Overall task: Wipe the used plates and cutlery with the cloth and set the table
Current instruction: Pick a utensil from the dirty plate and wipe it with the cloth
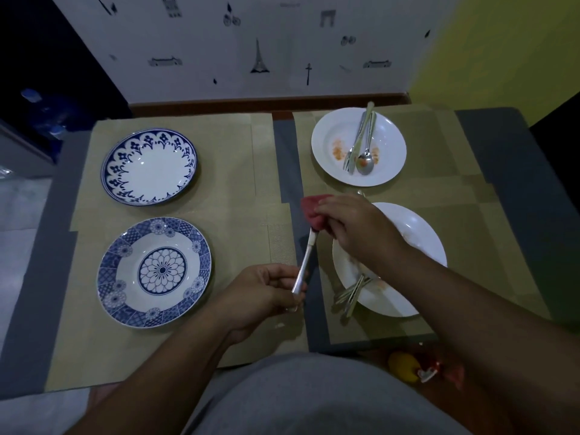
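Left hand (266,296) fingers pinch a knife (305,262) handle; right hand (354,227) fingers clamp the red cloth (314,211) around its blade — tugging hard could yank it free.

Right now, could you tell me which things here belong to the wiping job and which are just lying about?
In the job: red cloth in right hand; utensil held by left hand; two soiled white plates with cutlery; two blue patterned plates.

Lying about: yellow object and red wrapper on the floor.
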Demonstrator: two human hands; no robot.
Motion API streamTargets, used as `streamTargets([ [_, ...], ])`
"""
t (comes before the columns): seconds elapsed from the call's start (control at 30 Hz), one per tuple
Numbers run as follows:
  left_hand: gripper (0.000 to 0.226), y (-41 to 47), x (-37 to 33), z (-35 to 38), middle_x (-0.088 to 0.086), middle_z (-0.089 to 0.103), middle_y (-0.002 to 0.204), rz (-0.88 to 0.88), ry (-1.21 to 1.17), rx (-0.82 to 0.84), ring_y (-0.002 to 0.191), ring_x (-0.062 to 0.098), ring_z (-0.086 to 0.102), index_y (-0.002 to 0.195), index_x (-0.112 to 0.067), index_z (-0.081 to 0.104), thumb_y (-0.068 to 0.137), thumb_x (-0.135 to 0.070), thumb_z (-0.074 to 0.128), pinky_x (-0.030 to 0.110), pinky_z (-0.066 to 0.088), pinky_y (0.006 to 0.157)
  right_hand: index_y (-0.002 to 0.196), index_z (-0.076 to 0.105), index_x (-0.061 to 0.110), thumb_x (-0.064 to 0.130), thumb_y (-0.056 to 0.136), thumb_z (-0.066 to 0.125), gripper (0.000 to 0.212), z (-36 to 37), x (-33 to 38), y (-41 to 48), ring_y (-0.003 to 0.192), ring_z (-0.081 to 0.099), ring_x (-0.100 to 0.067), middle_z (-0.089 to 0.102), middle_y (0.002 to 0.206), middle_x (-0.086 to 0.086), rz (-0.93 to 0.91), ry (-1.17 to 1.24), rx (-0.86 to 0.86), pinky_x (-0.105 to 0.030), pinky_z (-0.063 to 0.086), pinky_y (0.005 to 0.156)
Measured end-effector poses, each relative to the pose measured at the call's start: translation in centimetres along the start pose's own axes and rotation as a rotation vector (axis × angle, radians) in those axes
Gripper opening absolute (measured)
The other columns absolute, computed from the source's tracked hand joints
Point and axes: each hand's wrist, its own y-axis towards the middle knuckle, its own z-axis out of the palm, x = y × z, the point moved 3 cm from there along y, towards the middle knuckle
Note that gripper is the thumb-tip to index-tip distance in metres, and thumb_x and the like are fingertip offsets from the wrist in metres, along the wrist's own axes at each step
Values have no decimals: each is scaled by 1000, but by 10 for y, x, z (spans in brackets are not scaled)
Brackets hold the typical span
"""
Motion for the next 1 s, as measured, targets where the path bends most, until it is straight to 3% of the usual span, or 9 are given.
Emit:
streamTargets([
  [0.17, 46, 1, -6, -1, 15, 67, 95, -47, 2, 57, 79, 19, 65, 121, 7, 60, 81, 28, 51, 23, 55, 64, 94, 73, 4, 1, 79, 67, 16, 3, 0, -3, 90, 66, -29, 72, 96, -12, -35, -23, -16, -42, 53, 83],
  [0.27, 45, 3, -7, 2, 8, 57, 80, -91, -3, 36, 67, 14, 54, 111, 1, 61, 79, 27, 42, 23, 45, 56, 97, 73, 6, 4, 79, 68, 18, 8, -3, -5, 92, 66, -30, 72, 99, -12, -33, -48, 4, -43, 53, 84],
  [0.4, 16, 10, -8, 2, -1, 53, 74, -79, 95, -157, 68, 13, 43, 92, -11, 64, 92, 0, 53, 28, 34, 63, 105, 72, 6, 6, 79, 69, 26, 17, -8, -8, 96, 65, -31, 71, 105, -13, -27, -47, 47, -41, 49, 90],
  [0.5, 11, 13, -6, -1, -2, 56, 74, -6, 184, -239, 71, 13, 45, 96, -12, 70, 98, -16, 60, 27, 37, 64, 108, 71, 6, 4, 78, 72, 29, 21, -9, -10, 100, 63, -30, 70, 108, -13, -13, -51, 57, -38, 46, 93],
  [0.7, 21, 13, -2, 1, 4, 63, 78, -30, 47, -254, 72, 14, 55, 104, -6, 74, 101, -5, 54, 27, 48, 70, 114, 67, 10, 5, 81, 71, 33, 28, -6, -19, 112, 58, -28, 66, 119, -11, 59, -40, 69, -47, 48, 96],
  [0.9, 22, 12, 9, 5, 11, 70, 85, -103, -151, -148, 71, 15, 63, 111, -1, 72, 95, 5, 58, 24, 55, 63, 123, 63, 20, 15, 80, 74, 44, 38, 10, -43, 120, 53, -19, 62, 128, -3, -71, -91, 244, -39, 46, 101],
  [1.0, 22, 11, 15, 4, 13, 71, 91, -94, -221, -131, 75, 15, 65, 112, 3, 71, 95, 8, 57, 23, 58, 67, 118, 67, 16, 6, 79, 74, 41, 29, -9, -25, 115, 57, -23, 65, 122, -5, 3, -98, 143, -45, 49, 96],
])
